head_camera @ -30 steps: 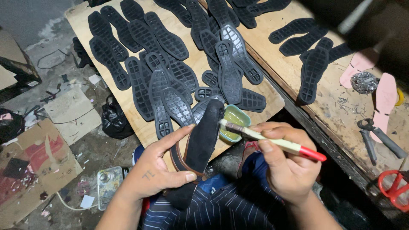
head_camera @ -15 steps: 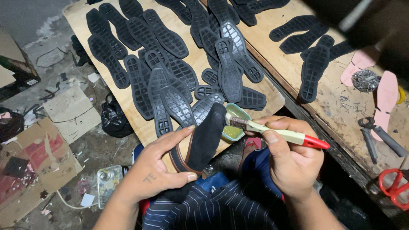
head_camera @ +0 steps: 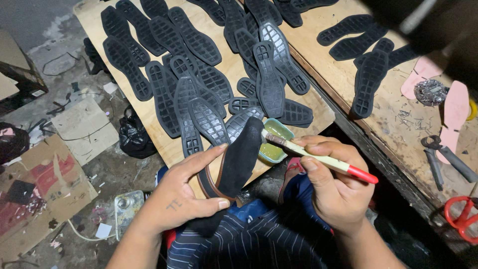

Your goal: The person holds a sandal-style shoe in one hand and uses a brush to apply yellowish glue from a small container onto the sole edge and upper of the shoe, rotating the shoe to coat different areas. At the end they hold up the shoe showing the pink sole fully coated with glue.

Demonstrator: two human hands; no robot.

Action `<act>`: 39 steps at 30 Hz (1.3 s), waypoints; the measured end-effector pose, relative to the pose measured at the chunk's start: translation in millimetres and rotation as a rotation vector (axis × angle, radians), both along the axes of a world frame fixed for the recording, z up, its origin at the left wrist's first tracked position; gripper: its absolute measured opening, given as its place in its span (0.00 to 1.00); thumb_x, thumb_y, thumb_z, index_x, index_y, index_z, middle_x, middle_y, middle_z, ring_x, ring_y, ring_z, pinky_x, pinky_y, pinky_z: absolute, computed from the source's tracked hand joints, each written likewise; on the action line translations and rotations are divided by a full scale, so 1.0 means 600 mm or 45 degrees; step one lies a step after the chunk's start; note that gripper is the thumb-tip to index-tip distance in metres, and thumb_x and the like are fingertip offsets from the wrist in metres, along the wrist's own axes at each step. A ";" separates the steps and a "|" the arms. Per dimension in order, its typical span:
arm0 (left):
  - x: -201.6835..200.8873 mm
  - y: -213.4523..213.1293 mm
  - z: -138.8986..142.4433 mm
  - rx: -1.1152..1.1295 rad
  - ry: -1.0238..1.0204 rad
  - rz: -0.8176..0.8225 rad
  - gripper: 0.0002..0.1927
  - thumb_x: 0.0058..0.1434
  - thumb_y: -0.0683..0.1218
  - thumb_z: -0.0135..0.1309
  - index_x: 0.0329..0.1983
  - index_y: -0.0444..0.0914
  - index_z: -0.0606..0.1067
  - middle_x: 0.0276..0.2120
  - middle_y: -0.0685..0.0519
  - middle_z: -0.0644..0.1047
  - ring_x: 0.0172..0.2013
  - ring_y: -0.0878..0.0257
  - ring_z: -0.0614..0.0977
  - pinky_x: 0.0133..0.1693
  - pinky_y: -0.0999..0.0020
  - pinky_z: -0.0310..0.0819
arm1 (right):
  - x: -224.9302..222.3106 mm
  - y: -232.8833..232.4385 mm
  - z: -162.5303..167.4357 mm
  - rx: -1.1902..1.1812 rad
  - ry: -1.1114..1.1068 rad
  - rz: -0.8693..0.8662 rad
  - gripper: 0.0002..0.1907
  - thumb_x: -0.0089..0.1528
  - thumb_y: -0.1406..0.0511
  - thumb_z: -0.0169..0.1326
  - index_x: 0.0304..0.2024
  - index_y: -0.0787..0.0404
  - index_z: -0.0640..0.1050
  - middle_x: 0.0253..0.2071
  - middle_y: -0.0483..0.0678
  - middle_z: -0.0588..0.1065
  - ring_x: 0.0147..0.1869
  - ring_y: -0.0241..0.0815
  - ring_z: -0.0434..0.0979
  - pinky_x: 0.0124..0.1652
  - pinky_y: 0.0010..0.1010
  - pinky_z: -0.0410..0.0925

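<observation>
Stretching across the upper half of the frame, the wooden board (head_camera: 318, 117) is carrying rows of black rubber soles (head_camera: 199, 84), several overlapping and the topmost ones running off the upper edge. At upper right a dark blurred shape is blocking the view. The workbench (head_camera: 398, 124) is running off the right edge, with pliers (head_camera: 443, 154) and red scissors (head_camera: 460, 216) cut off there. At centre, the left hand (head_camera: 186, 192) is wrapping thumb and fingers around a dark shoe upper (head_camera: 236, 159), its lower part disappearing behind the thumb. The right hand (head_camera: 338, 189) is pinching a brush (head_camera: 318, 158), bristles hovering over the green glue dish (head_camera: 274, 142) at the board's near edge; whether they are touching the glue is hard to tell.
</observation>
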State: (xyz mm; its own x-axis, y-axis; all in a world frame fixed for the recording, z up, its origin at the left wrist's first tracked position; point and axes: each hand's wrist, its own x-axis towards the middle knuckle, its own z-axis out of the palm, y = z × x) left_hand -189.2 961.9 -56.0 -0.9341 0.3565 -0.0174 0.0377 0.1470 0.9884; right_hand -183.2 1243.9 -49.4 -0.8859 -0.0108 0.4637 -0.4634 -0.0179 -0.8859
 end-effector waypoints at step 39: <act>-0.006 0.012 -0.018 0.289 -0.331 -0.056 0.47 0.47 0.42 0.67 0.72 0.33 0.65 0.57 0.50 0.78 0.55 0.65 0.78 0.60 0.66 0.69 | -0.004 -0.006 -0.002 0.310 0.162 -0.062 0.11 0.67 0.77 0.55 0.52 0.67 0.72 0.54 0.59 0.77 0.57 0.46 0.80 0.58 0.31 0.72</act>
State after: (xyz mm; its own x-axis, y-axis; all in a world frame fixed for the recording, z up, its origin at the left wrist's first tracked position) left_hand -192.5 968.8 -66.7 -0.8926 0.4181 -0.1687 -0.2185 -0.0738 0.9730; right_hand -185.8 1240.5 -50.3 -0.8231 -0.0945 0.5600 -0.5661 0.2138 -0.7961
